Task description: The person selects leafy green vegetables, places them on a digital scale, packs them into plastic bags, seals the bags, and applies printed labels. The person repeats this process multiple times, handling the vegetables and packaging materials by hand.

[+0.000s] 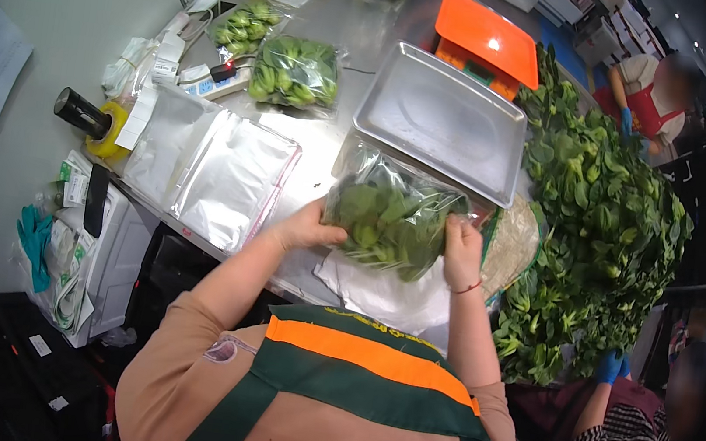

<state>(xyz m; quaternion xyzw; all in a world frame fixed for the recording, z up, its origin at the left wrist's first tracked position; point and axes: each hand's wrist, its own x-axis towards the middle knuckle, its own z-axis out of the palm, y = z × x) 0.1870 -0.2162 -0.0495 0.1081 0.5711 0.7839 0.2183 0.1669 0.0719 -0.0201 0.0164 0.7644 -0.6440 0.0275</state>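
Between my two hands is a clear plastic bag of leafy greens, above the near edge of a metal table. My left hand grips the bag's left side, thumb on the front. On the opposite side, my right hand pinches the plastic near the top corner. A white sheet or bag lies beneath. Just beyond the bag sits a metal tray. To the left rests a stack of flat clear bags. Two filled bags of greens, one of them nearer, stand farther back.
An orange scale stands behind the tray. A large heap of loose bok choy covers the right side, with two people in blue gloves beside it. At left are a tape roll, a power strip and a phone.
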